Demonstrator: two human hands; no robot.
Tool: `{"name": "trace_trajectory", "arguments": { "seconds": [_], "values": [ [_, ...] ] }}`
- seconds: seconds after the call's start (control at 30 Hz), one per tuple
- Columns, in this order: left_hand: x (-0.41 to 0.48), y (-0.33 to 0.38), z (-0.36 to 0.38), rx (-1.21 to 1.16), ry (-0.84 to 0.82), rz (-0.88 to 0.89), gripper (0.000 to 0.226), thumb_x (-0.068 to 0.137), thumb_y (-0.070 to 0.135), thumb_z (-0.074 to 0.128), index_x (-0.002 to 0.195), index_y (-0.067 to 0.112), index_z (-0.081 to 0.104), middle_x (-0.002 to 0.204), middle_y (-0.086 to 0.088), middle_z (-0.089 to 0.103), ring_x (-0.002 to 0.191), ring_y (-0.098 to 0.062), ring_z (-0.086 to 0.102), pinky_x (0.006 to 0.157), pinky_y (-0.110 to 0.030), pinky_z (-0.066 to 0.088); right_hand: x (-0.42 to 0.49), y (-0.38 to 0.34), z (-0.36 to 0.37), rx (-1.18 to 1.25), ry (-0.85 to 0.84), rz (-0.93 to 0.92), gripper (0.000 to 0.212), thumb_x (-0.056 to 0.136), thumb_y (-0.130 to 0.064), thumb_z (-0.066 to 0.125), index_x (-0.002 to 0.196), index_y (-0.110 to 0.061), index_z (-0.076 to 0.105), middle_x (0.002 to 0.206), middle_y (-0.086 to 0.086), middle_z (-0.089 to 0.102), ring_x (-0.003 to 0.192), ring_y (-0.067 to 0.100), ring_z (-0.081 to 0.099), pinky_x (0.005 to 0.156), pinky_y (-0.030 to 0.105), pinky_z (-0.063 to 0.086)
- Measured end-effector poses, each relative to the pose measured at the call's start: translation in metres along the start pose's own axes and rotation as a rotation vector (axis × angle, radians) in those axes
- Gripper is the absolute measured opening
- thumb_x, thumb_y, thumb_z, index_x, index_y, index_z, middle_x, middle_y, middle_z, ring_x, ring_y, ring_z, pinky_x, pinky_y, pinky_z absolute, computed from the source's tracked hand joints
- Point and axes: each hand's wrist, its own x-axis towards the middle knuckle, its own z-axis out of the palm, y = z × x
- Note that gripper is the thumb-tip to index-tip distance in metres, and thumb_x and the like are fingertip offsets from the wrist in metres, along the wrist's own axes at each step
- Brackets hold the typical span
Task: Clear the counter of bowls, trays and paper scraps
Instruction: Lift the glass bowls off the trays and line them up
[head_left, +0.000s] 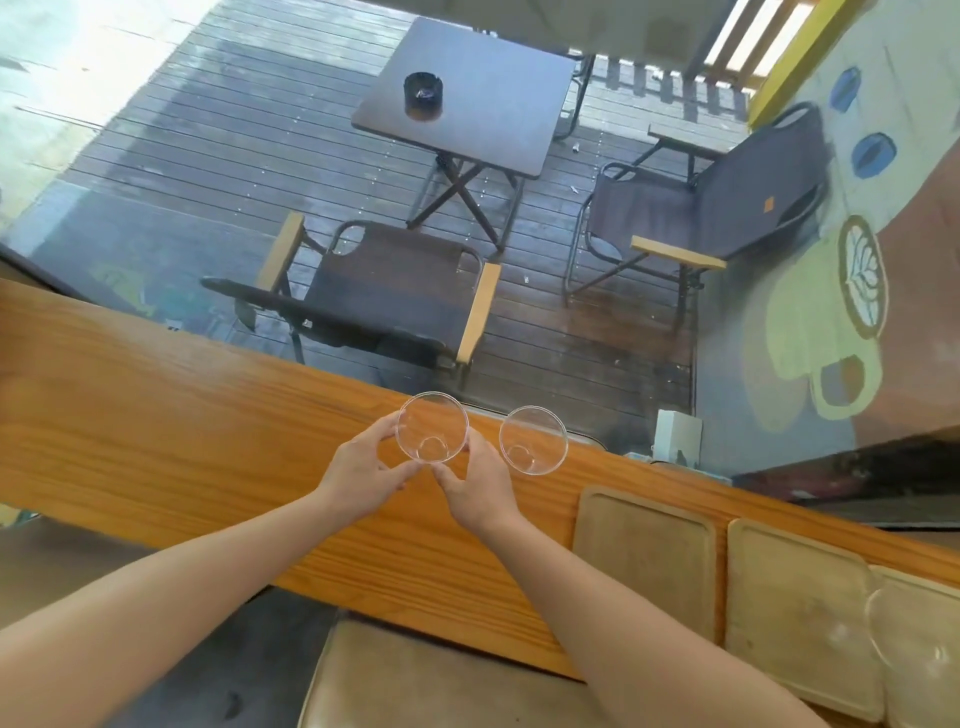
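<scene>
Two clear glass bowls stand near the far edge of the wooden counter (156, 415). My left hand (363, 473) and my right hand (480, 486) both grip the left bowl (432, 427), one on each side of it. The second bowl (533, 439) sits just right of my right hand, untouched. Two wooden trays lie flat on the counter to the right, a nearer-left tray (647, 561) and a second tray (795, 613). A third clear bowl (914, 634) rests at the right edge on another tray. No paper scraps are visible.
A window runs along the counter's far edge; beyond it are a deck, a folding table with an ashtray (423, 96) and two chairs. A small white box (675, 436) stands by the glass. A cushioned stool (415, 680) is below the counter's near edge.
</scene>
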Motion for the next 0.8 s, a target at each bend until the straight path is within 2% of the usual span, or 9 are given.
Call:
{"name": "trace_trajectory", "arguments": {
  "seconds": [0.13, 0.37, 0.57, 0.7, 0.8],
  "values": [
    [0.012, -0.003, 0.000, -0.009, 0.005, -0.011, 0.065, 0.084, 0.034, 0.077, 0.142, 0.030, 0.048, 0.122, 0.020, 0.051, 0.065, -0.005, 0.071, 0.047, -0.014, 0.050, 0.009, -0.002, 0.006, 0.015, 0.040, 0.026, 0.045, 0.091, -0.031, 0.067, 0.133, -0.021, 0.052, 0.126, -0.004, 0.060, 0.118, 0.014, 0.055, 0.100, 0.033, 0.048],
    [0.021, -0.011, 0.012, -0.060, 0.000, -0.054, 0.070, 0.085, 0.030, 0.077, 0.146, 0.031, 0.043, 0.105, 0.028, 0.051, 0.069, -0.005, 0.071, 0.048, -0.017, 0.053, 0.015, 0.003, 0.017, 0.013, 0.054, 0.049, 0.042, 0.091, -0.030, 0.067, 0.130, -0.022, 0.053, 0.125, -0.004, 0.060, 0.117, 0.014, 0.055, 0.097, 0.028, 0.046],
    [0.023, -0.014, 0.014, -0.066, 0.021, -0.055, 0.077, 0.086, 0.031, 0.076, 0.151, 0.034, 0.035, 0.128, 0.016, 0.051, 0.070, -0.008, 0.072, 0.050, -0.017, 0.053, 0.016, 0.006, 0.021, 0.007, 0.066, 0.039, 0.047, 0.092, -0.029, 0.066, 0.136, -0.022, 0.049, 0.131, -0.005, 0.058, 0.121, 0.012, 0.052, 0.099, 0.027, 0.044],
    [0.021, -0.015, 0.015, -0.028, 0.022, -0.050, 0.078, 0.086, 0.029, 0.076, 0.152, 0.032, 0.034, 0.145, 0.005, 0.053, 0.070, -0.001, 0.071, 0.057, -0.019, 0.055, 0.015, 0.008, 0.021, -0.002, 0.066, 0.044, 0.048, 0.092, -0.028, 0.066, 0.136, -0.021, 0.049, 0.132, -0.003, 0.057, 0.123, 0.014, 0.052, 0.096, 0.024, 0.041],
    [0.021, -0.013, 0.015, -0.006, 0.029, -0.100, 0.080, 0.086, 0.027, 0.077, 0.153, 0.026, 0.033, 0.151, 0.001, 0.048, 0.068, -0.007, 0.072, 0.058, -0.020, 0.055, 0.014, 0.009, 0.020, -0.026, 0.063, 0.053, 0.049, 0.093, -0.028, 0.064, 0.138, -0.019, 0.046, 0.133, -0.001, 0.056, 0.124, 0.017, 0.051, 0.093, 0.022, 0.037]
  ]
}}
